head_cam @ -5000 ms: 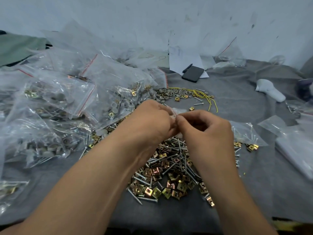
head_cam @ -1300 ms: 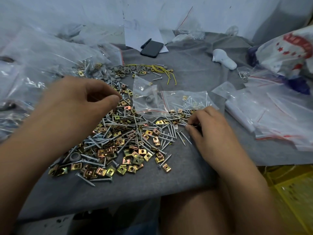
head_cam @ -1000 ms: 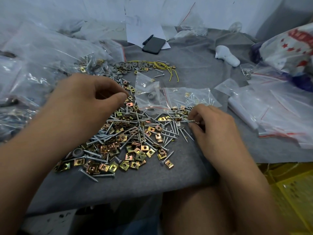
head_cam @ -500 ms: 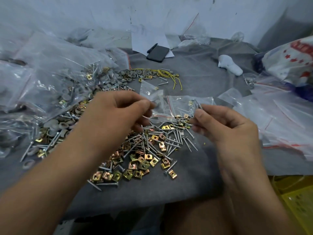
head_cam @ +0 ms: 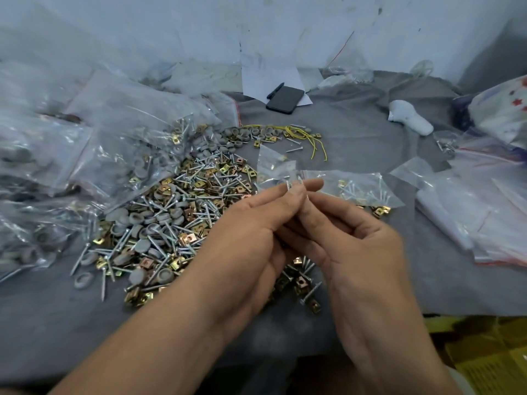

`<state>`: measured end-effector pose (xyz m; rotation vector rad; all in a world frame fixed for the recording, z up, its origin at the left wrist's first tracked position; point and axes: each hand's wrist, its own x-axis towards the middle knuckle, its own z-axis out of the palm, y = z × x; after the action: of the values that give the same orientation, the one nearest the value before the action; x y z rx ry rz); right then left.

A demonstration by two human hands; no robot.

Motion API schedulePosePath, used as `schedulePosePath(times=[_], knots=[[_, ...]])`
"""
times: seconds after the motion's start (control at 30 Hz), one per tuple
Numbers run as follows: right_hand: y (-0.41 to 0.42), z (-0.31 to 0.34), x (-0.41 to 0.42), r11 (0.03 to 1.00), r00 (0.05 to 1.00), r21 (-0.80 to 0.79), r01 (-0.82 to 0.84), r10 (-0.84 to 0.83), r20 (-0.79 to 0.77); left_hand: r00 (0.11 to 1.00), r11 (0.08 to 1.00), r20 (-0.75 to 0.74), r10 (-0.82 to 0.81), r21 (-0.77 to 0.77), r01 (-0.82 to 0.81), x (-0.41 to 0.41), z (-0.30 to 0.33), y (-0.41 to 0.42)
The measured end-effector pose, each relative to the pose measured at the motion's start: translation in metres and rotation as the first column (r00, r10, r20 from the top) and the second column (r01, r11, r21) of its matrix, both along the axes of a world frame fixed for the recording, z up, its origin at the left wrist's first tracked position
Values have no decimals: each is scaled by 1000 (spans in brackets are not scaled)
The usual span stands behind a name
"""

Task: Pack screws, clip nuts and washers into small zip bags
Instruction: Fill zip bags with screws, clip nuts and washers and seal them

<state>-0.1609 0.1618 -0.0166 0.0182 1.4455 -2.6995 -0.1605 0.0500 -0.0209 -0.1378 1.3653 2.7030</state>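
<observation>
A: Both hands up over the heap now. Left hand (head_cam: 256, 223) and right hand (head_cam: 350, 240) meet fingertip to fingertip, and a screw (head_cam: 288, 185) pokes out at the top of the left hand's fingers (head_cam: 296, 192), its threaded tip just showing.

B: Who's got it?

A: Left thumb and forefinger pinch it. The right hand's fingers are curled in close against them, but whether they hold anything, I can't tell.

B: And the bags?

A: A small zip bag (head_cam: 275, 169) stands just behind the fingertips, mouth not readable from here. Beside it, to the right, a filled zip bag (head_cam: 359, 189) lies flat on the worktop (head_cam: 356, 143) with screws and a few gold clip nuts inside.

B: The loose stock?

A: A pile of screws, clip nuts and grey washers (head_cam: 171, 212) spreads under and left of the hands. Big clear bags (head_cam: 85, 155) of the same parts are stacked at the left, blurred. Empty bags (head_cam: 470, 212) lie at the right, cut off by the edge.

B: Hidden bits?

A: The screw's head is buried between the fingers.
</observation>
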Motion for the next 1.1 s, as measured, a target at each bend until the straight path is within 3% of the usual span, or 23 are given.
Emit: schedulePosePath(times=[0.27, 0.4, 0.5, 0.7, 0.8, 0.87, 0.97, 1.03, 1.1], knots=[[-4, 8, 6, 996, 999, -79, 51, -52, -5, 998, 1000, -61, -11, 21, 12, -4, 2, -4], [2, 5, 6, 999, 999, 29, 43, -43, -23, 992, 981, -127, 4, -193, -28, -6, 2, -13], [6, 4, 5, 996, 999, 95, 4, 0, -48, 977, 902, -212, 1, -421, -93, -7, 0, -21], [9, 4, 5, 990, 992, 120, -79, 90, -90, 984, 911, -170, -49, -411, -25, -5, -2, -9], [6, 5, 4, 961, 992, 277, 0, 35, -120, 993, 904, -121, 18, -422, -68, -2, -3, 5], [5, 4, 3, 854, 980, 499, 150, -61, -190, 998, 968, 7, 63, -245, -59, 1, -1, 15], [-1, 3, 3, 538, 925, 768, 346, -57, -376, 990, 993, 142, 24, 112, -40, 5, 5, 23], [-7, 3, 6, 328, 861, 815, 478, 10, -509, 986, 992, 168, 3, 120, -24, 7, 6, 22], [-10, 3, 7, 298, 841, 816, 496, 71, -537, 978, 994, 185, 100, 34, -108, 6, 5, 17]])
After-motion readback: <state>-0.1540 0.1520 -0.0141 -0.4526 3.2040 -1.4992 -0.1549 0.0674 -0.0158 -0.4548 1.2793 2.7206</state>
